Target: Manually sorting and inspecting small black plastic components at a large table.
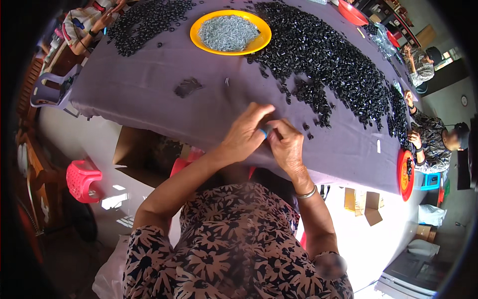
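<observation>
My left hand (246,132) and my right hand (286,144) meet over the near edge of a table covered in purple cloth (149,94). Their fingertips pinch together around something tiny, which is hidden between the fingers. One left fingertip wears a blue wrap (263,132). A broad heap of small black parts (328,60) spreads across the cloth beyond my right hand. A yellow bowl (230,32) full of small silvery metal pieces stands farther back. A small clump of black parts (187,87) lies to the left of my hands.
Another heap of black parts (144,22) lies at the far left, where a person (87,22) works. Two more people (433,139) sit along the right side, beside a red tray (405,174). A pink stool (82,179) and a cardboard box (144,154) stand below the table.
</observation>
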Demonstrator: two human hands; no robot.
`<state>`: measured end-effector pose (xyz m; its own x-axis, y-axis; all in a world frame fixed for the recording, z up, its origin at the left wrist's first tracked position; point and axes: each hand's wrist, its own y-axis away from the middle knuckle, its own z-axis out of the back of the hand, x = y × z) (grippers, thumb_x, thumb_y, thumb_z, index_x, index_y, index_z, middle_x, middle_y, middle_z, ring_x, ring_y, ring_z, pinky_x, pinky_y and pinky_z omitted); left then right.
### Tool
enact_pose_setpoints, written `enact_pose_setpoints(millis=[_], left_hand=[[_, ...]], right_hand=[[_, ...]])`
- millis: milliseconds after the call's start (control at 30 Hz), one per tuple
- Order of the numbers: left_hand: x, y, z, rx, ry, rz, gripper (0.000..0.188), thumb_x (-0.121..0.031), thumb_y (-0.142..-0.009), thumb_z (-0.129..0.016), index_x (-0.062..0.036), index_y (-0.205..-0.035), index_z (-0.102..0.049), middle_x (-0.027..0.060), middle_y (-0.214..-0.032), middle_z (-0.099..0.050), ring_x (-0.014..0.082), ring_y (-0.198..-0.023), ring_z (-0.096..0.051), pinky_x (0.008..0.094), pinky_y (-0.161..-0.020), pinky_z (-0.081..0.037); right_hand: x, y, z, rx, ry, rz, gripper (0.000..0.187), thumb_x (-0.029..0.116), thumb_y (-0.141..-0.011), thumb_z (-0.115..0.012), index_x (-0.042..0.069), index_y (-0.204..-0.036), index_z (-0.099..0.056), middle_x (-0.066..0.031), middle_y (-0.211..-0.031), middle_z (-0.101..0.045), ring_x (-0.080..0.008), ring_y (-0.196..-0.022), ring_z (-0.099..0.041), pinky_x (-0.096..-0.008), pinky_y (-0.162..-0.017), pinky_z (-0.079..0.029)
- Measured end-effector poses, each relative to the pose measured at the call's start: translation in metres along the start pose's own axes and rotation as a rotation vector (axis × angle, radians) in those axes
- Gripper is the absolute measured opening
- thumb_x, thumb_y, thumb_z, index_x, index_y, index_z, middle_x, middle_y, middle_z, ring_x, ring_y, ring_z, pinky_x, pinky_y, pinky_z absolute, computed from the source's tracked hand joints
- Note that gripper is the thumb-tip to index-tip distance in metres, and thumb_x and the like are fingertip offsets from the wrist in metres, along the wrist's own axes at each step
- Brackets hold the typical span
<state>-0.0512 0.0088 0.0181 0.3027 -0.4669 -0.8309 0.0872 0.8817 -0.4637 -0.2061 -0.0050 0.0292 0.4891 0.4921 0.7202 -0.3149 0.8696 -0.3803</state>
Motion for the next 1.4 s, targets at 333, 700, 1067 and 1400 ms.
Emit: enact_pose_setpoints(millis=[333,700,1067,1400], left_hand=[[0.002,0.003,-0.010,-0.039,-0.159,0.080,0.038,0.010,-0.067,-0.053,-0.0011,-0.103,-0.058,0.0132,-0.093,-0.064,0.0286,-0.088,-0.065,0.0342,-0.079,-0.052],[0.033,-0.010,0.078,-0.199,-0.498,0.106,0.032,0.007,-0.069,-0.057,-0.0080,-0.095,-0.066,0.0112,-0.089,-0.062,0.0324,-0.082,-0.063,0.0366,-0.073,-0.050],[0.051,0.002,0.132,-0.215,-0.786,0.229,0.032,0.005,-0.075,-0.060,-0.0060,-0.104,-0.067,0.0104,-0.096,-0.061,0.0263,-0.084,-0.065,0.0346,-0.075,-0.050],[0.034,-0.001,0.117,-0.321,-0.693,0.250,0.038,0.010,-0.070,-0.058,-0.0044,-0.104,-0.064,0.0101,-0.096,-0.056,0.0243,-0.076,-0.061,0.0358,-0.069,-0.051]], right_hand=[[0.000,-0.001,-0.012,-0.137,-0.150,-0.025,0.011,0.000,-0.082,-0.069,0.003,-0.092,-0.065,-0.0072,-0.077,-0.067,-0.0134,-0.065,-0.063,-0.0276,-0.061,-0.050],[-0.015,-0.003,0.042,-0.145,0.053,-0.021,0.012,-0.004,-0.080,-0.070,0.004,-0.089,-0.067,-0.0038,-0.077,-0.063,-0.0101,-0.064,-0.056,-0.0246,-0.058,-0.046],[-0.085,0.016,0.131,-0.141,0.024,-0.319,0.005,0.002,-0.087,-0.065,0.000,-0.090,-0.068,0.0065,-0.072,-0.056,-0.0015,-0.067,-0.047,-0.0172,-0.060,-0.038],[-0.057,0.014,0.107,0.014,0.133,-0.144,0.011,-0.001,-0.082,-0.068,0.003,-0.092,-0.068,-0.0023,-0.081,-0.063,-0.0088,-0.067,-0.055,-0.0221,-0.063,-0.045]])
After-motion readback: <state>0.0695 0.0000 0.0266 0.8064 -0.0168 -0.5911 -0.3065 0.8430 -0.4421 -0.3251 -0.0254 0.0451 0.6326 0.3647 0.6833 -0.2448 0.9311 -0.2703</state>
